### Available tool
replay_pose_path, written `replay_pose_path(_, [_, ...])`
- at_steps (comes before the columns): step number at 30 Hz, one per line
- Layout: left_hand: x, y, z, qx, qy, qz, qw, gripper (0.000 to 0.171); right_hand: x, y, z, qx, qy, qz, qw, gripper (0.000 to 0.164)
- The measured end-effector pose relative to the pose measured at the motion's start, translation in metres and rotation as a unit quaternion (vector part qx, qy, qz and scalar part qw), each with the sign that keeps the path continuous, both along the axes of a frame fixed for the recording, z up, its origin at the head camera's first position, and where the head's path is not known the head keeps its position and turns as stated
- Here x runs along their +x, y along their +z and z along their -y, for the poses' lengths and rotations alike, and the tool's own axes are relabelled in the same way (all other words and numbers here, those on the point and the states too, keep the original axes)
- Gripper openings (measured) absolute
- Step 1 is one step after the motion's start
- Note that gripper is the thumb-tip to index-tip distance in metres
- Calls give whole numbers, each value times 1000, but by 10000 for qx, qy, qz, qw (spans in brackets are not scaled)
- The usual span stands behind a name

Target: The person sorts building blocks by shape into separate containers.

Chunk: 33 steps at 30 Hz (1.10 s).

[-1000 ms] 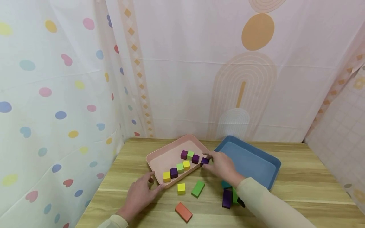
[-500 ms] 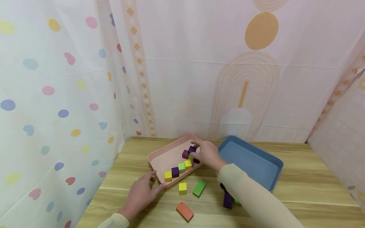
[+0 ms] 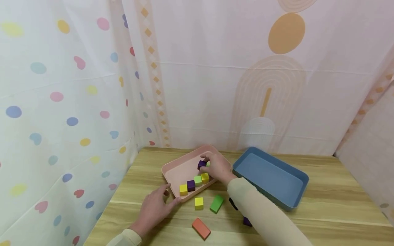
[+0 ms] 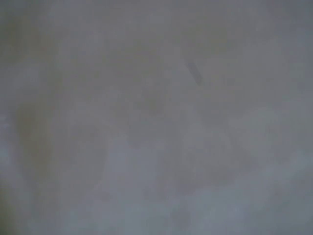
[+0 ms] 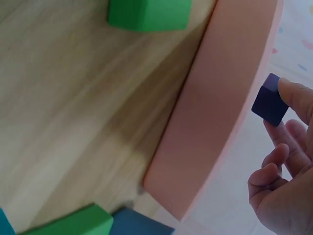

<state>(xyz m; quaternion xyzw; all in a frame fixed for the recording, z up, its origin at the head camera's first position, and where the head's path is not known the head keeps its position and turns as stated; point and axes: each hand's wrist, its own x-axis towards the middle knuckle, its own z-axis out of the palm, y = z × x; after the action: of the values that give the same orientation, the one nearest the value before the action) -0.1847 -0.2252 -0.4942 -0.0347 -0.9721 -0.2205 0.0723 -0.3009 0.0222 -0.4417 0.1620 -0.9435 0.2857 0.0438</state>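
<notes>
Right hand (image 3: 217, 167) pinching a dark purple cube (image 5: 270, 99) over the pink tray (image 3: 178, 172), left hand (image 3: 155, 205) at that tray's near-left corner.
The left hand's thumb and forefinger are spread around the corner, touching the pink tray; the right hand's thumb and a finger grip the cube. Inside the pink tray, along its near side, sit a yellow cube (image 3: 183, 190), a purple cube (image 3: 191, 186), a light green cube (image 3: 198, 180) and a second yellow cube (image 3: 204, 178). On the desk (image 3: 338, 208) in front of the pink tray lie a loose yellow cube (image 3: 199, 203), a green block (image 3: 217, 204) and, farther off, an orange-red block (image 3: 201, 229); a blue tray (image 3: 271, 177) is to its right.
</notes>
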Motion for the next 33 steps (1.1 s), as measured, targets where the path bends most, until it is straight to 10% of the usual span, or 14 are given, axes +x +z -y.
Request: replay_pose_path(33, [1,2,-1,41,0,-36,10000,77,-8,-30,-2,484,-624,-186,9967,42])
